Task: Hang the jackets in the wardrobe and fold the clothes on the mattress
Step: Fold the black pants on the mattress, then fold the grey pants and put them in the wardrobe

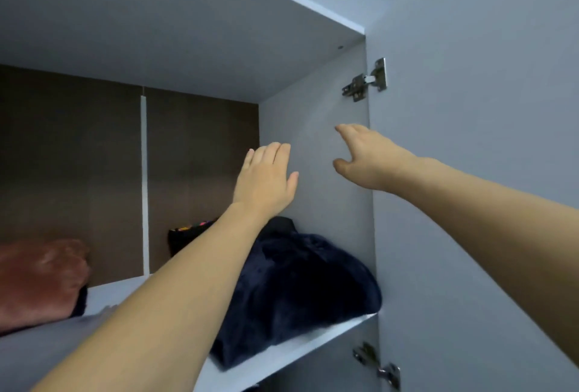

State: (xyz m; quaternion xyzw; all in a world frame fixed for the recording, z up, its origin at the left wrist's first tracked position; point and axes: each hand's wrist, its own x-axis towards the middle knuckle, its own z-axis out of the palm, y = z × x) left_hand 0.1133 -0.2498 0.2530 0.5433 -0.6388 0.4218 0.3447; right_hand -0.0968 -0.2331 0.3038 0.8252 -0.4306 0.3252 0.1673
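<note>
We're at the wardrobe shelf, left hand flat, right hand spread, both empty above the dark bundle at centre; next we likely grab it.

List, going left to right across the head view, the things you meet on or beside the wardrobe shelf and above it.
Reddish-brown plush bundle → white vertical strip on the back panel → left hand → dark navy fleece garment → right hand → upper door hinge → open wardrobe door.
</note>
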